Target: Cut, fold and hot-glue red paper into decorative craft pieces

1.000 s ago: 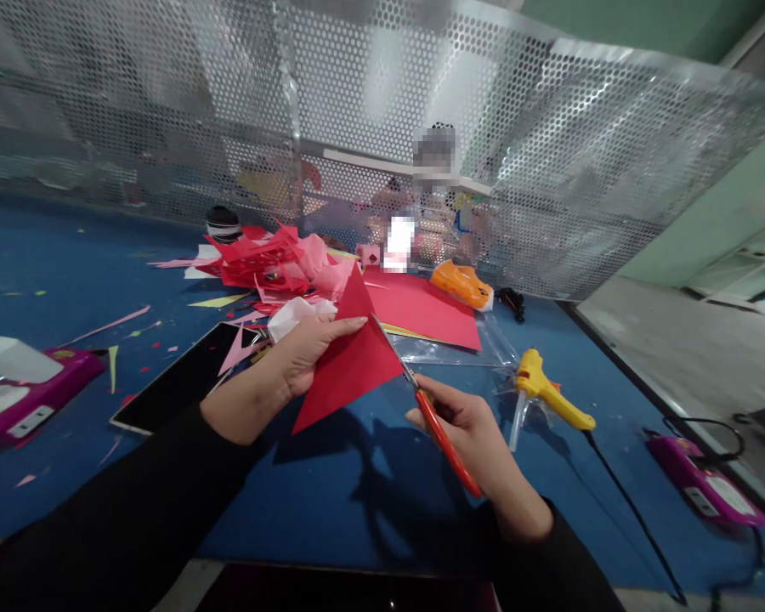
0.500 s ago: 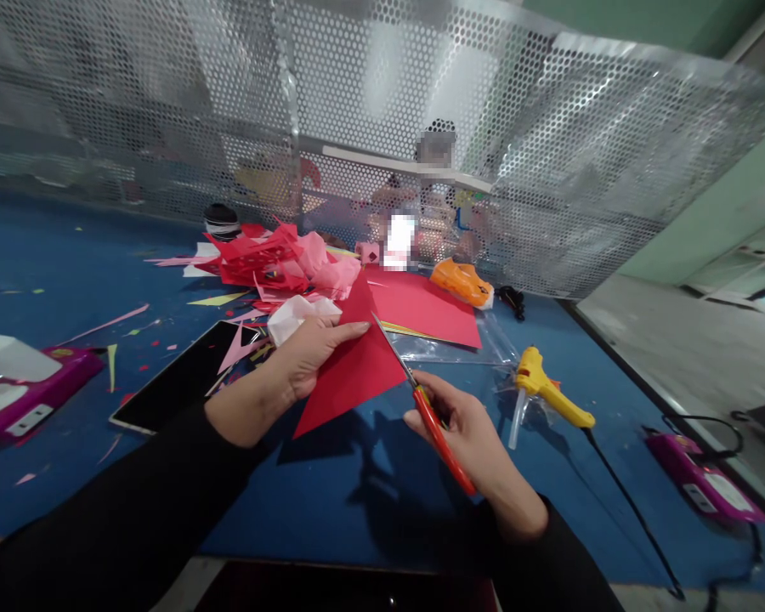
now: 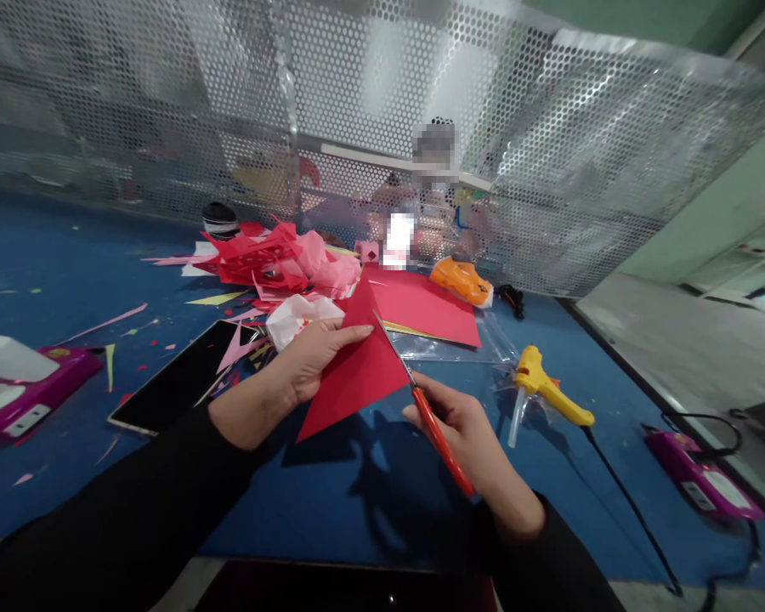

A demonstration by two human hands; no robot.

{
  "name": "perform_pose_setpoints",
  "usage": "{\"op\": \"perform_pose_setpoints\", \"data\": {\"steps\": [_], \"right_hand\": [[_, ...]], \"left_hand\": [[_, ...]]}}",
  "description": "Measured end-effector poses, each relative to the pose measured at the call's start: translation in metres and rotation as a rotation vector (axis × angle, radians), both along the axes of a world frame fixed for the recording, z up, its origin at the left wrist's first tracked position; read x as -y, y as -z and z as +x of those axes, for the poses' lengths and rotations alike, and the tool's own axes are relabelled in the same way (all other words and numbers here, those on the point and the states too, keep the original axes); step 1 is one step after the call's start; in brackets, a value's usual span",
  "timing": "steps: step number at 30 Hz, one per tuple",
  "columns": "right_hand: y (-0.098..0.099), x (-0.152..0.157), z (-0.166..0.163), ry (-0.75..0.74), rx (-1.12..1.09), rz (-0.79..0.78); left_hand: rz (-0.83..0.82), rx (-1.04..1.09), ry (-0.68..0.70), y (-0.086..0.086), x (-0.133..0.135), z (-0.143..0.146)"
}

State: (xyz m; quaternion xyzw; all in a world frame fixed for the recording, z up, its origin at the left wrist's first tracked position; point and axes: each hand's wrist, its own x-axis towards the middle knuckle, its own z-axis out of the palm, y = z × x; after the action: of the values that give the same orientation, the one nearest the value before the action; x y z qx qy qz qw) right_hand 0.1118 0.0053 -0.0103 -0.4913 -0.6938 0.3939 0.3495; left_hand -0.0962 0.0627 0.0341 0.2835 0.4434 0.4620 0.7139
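Observation:
A triangular piece of red paper (image 3: pixel 363 365) is held above the table, pinched by my left hand (image 3: pixel 315 353) with the thumb on top. Its lower left corner points toward me. My right hand (image 3: pixel 465 425) grips scissors (image 3: pixel 439 438) with orange-red handles. The blades lie along the paper's right part, their tips near its middle, close to my left thumb. Behind the held piece, a stack of red sheets (image 3: pixel 427 306) lies on the table, with some yellow edges showing under it. Crumpled white paper (image 3: pixel 293 319) sits just beyond my left hand.
A heap of red and pink scraps (image 3: pixel 274 255) lies behind. At left are a black tablet-like device (image 3: pixel 172 382) and a purple power strip (image 3: pixel 44 382). At right are a yellow glue gun (image 3: pixel 548 387), an orange packet (image 3: pixel 462 282) and another purple strip (image 3: pixel 701 476). Perforated metal screens the back.
The scissor handles look drawn slightly closer together. Both hands and the red paper stay almost where they were.

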Motion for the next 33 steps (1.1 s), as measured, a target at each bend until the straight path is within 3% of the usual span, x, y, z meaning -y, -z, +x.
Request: {"op": "perform_pose_setpoints", "data": {"steps": [8, 20, 33], "right_hand": [[0.0001, -0.0014, 0.0003, 0.008, 0.013, 0.004], [0.0084, 0.0004, 0.0005, 0.022, -0.009, 0.008], [0.0073, 0.0018, 0.0018, 0.061, 0.119, 0.067]], "left_hand": [[0.007, 0.010, 0.003, 0.0009, -0.0016, -0.0016], [0.098, 0.024, -0.150, 0.0008, -0.0071, -0.0012], [0.092, 0.015, -0.175, 0.0066, -0.0049, 0.0050]]}}
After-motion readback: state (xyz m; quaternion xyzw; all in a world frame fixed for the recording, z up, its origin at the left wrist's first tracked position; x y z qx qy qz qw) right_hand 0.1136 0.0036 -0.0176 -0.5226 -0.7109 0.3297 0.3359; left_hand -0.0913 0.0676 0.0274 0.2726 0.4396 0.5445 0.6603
